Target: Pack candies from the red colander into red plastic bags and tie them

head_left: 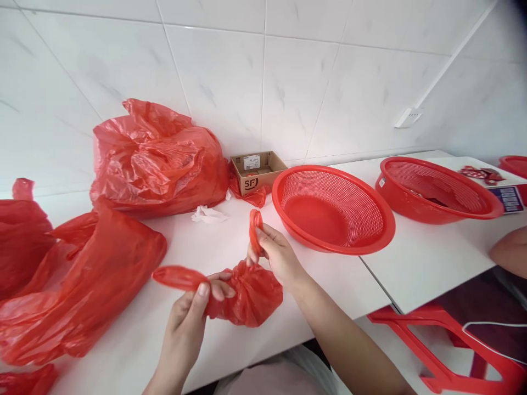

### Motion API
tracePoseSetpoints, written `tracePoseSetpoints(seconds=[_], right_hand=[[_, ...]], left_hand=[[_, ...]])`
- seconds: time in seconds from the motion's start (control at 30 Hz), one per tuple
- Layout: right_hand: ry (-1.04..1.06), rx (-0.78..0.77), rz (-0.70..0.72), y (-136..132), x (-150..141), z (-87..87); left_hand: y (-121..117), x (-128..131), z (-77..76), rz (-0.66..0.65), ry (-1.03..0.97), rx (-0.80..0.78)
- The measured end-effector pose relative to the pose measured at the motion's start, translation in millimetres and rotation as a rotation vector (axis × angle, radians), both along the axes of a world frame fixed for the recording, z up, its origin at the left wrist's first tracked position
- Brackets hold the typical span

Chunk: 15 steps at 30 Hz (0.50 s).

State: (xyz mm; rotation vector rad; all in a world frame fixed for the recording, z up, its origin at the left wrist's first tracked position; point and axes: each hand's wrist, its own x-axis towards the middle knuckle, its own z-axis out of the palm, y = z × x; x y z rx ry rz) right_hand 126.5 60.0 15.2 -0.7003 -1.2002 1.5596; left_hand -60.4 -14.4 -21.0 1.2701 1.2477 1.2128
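A small red plastic bag (251, 296) lies bunched on the white table (230, 241) in front of me. My left hand (187, 318) pinches one of its handles, which sticks out to the left. My right hand (278, 255) grips the other handle and holds it upright above the bag. Both hands are closed on the bag. An empty red perforated basket (333, 208) stands just right of my right hand.
A full red bag (156, 159) sits at the back by the tiled wall, with flatter red bags (78, 285) at left. A small cardboard box (257, 170), crumpled white paper (208, 215), a second red basket (436, 189), another person's arm (510, 252) and a red stool (444, 345) are nearby.
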Motion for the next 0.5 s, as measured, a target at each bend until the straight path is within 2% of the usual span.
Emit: tracePoseSetpoints(seconds=[0.07, 0.2, 0.27, 0.37, 0.5], right_hand=[[-0.167, 0.194, 0.049, -11.2, -1.4, 20.5], [-0.486, 0.502, 0.08, -20.0, -7.5, 48.6], [-0.579, 0.559, 0.044, -13.9, -11.8, 53.5], [-0.71, 0.565, 0.015, -0.1, -19.6, 54.4], [-0.975, 0.646, 0.019, 7.4, -35.2, 49.8]], left_hand=[[12.0, 6.1, 10.0, -0.002, 0.016, -0.091], [22.2, 23.9, 23.5, -0.137, 0.135, -0.103], [19.3, 32.3, 27.1, -0.227, 0.162, -0.12], [11.1, 40.9, 31.5, -0.341, 0.207, -0.132], [5.4, 45.7, 35.5, -0.39, 0.207, -0.145]])
